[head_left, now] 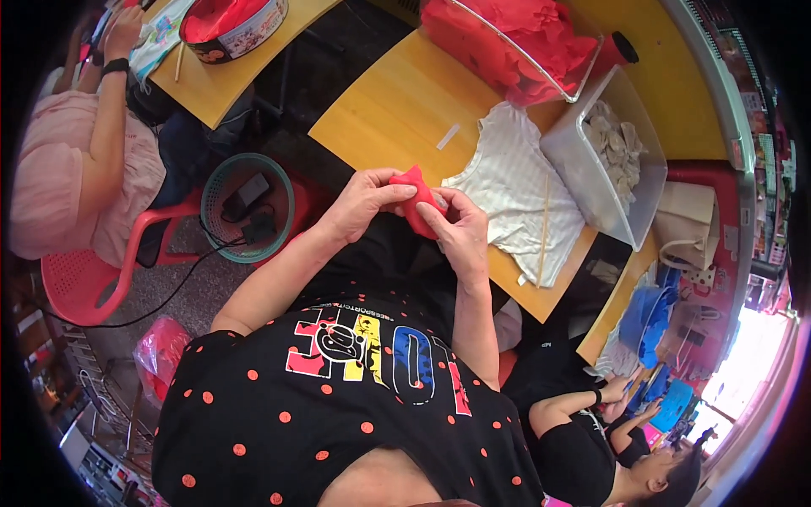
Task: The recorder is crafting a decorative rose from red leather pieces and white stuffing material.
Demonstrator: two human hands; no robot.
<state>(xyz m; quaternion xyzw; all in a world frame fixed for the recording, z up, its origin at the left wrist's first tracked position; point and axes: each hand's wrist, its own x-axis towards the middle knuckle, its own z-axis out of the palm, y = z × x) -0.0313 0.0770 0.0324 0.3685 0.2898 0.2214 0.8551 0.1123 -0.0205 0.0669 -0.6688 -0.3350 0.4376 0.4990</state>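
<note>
A small piece of red fabric (413, 181) is held up between my two hands, just over the near edge of the wooden table (380, 106). My left hand (369, 201) pinches its upper left side between thumb and fingers. On its right side, my right hand (462, 226) grips it with the thumb pressed on the front. The fabric is bunched, and its lower part hangs under my fingers. Close to my right hand lies a white knit garment (522, 186), spread on the table. A thin wooden stick (543, 228) rests across it.
A clear bin of red fabric pieces (515, 46) stands at the back, beside a clear bin of whitish pieces (621, 156). A small white strip (448, 136) lies on the table. At left are a green basket (221, 173) and a seated person (93, 169). Other people work at lower right.
</note>
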